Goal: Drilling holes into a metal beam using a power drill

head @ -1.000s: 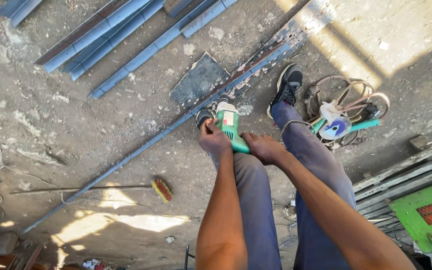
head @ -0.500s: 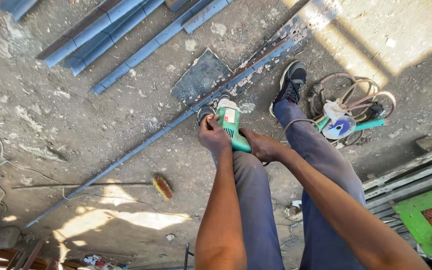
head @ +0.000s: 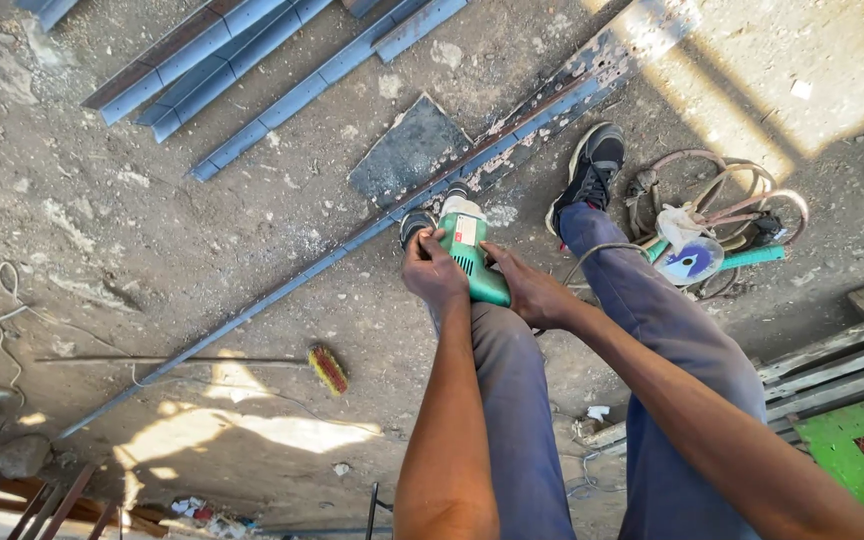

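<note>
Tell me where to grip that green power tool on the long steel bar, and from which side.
Grip the green power tool on its green body, probably from above with one hand per flank, as the left hand and right hand do now. Its nose points down at the long steel bar, so the rear body faces up.

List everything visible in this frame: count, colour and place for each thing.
drill: one, green, centre, gripped by both hands
long bar: one, grey, rusty, diagonal on the ground, under the drill
plate: one, dark grey, flat beside the bar
channels: several, blue-grey, top left
brush: one, red and yellow, lower left of centre
grinder: one, teal, right, on rusty rings
green panel: one, bottom right
cable: one, pale, left edge
shoes: two, black, by the bar
left hand: on the drill
right hand: on the drill
</note>
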